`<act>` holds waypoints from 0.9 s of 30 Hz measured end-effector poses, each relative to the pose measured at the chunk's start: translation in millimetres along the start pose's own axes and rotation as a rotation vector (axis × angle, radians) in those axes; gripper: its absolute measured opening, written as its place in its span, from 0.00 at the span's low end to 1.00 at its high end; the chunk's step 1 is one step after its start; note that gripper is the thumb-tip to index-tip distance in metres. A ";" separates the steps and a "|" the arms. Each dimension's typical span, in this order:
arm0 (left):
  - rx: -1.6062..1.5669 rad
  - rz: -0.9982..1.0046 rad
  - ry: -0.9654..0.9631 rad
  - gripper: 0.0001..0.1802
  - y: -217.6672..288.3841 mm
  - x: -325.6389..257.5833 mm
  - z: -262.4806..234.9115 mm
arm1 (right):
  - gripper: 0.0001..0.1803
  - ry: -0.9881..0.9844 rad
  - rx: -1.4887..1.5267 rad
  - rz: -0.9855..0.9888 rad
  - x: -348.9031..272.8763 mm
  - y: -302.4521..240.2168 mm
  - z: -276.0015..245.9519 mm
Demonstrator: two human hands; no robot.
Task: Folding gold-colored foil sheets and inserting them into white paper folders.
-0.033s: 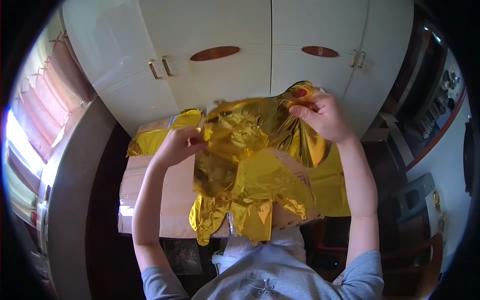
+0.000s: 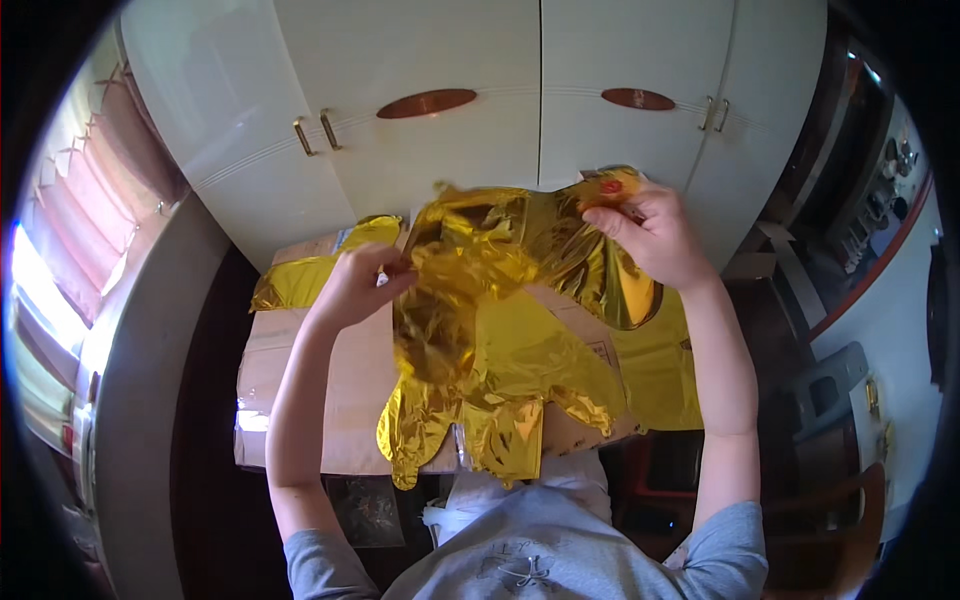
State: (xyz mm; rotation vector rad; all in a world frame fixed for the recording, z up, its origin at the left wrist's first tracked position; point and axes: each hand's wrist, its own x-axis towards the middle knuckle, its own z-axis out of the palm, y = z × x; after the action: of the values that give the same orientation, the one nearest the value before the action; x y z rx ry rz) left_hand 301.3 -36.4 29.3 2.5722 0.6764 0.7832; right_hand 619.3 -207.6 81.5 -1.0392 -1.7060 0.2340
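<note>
A crinkled, flat gold foil balloon hangs stretched between my two hands above a cardboard surface. My left hand is closed in a pinch at the balloon's left edge. My right hand pinches its upper right part, next to a small red spot on the foil. Beneath it, a second flat gold foil balloon lies on the cardboard, its lobes drooping over the near edge. Parts of this lower one are hidden by the held foil.
More gold foil lies at the right of the cardboard, and another gold piece at its far left. White cabinets stand right behind. A curtained window is at left; a grey plastic stool stands at right.
The held foil has swayed and crumpled differently, its lower left part swinging slightly right and its top right dipping a little. Both hands keep their pinch almost in place.
</note>
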 end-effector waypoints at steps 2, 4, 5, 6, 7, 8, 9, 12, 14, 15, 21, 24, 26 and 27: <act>-0.092 0.018 0.123 0.10 9.6 10.6 7.6 | 0.07 0.139 -0.244 0.007 -16.2 -11.2 -0.9; -0.205 0.119 0.256 0.09 20.0 25.0 14.7 | 0.06 0.279 -0.272 0.096 -42.9 -13.5 0.3; -0.103 0.069 0.271 0.08 33.4 30.4 17.0 | 0.06 0.351 -0.288 0.143 -57.0 -12.1 0.2; 0.030 0.208 0.304 0.08 38.0 37.2 20.2 | 0.07 0.402 -0.390 0.023 -70.1 -9.5 -3.3; 0.162 0.342 0.341 0.09 38.1 47.0 23.0 | 0.08 0.446 -0.493 -0.101 -81.9 -2.9 -7.8; 0.294 0.477 0.377 0.10 38.3 53.9 26.5 | 0.10 0.487 -0.596 -0.226 -89.6 -0.9 -9.9; 0.300 0.469 0.346 0.13 37.4 54.9 30.7 | 0.12 0.477 -0.653 -0.295 -93.0 -3.7 -8.3; 0.407 0.499 0.414 0.14 21.4 60.2 42.9 | 0.14 0.417 -0.791 -0.443 -100.5 -14.0 -3.9; 0.396 0.442 0.502 0.14 9.2 57.0 55.5 | 0.14 0.337 -0.832 -0.464 -103.1 -17.2 3.0; 0.367 0.396 0.547 0.13 10.4 54.3 69.3 | 0.14 0.307 -0.852 -0.479 -107.1 -14.1 4.0; 0.324 -0.105 0.126 0.21 0.8 -71.6 152.7 | 0.16 0.157 -0.815 -0.397 -122.4 14.2 28.6; 0.442 -0.069 -0.137 0.31 35.2 -127.7 181.6 | 0.16 0.086 -0.798 -0.370 -123.0 21.2 36.8; 0.376 -0.139 -0.172 0.33 56.4 -140.6 188.0 | 0.16 0.069 -0.773 -0.371 -118.8 25.6 42.7; 0.363 -0.187 -0.167 0.34 57.9 -144.8 191.3 | 0.17 0.060 -0.774 -0.370 -115.3 25.9 44.8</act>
State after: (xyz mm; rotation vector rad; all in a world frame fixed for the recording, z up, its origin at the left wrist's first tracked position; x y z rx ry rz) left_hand 328.6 -200.4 -153.1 2.7951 1.0692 0.4096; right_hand 599.9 -261.6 -31.0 -1.2155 -1.9343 -0.7423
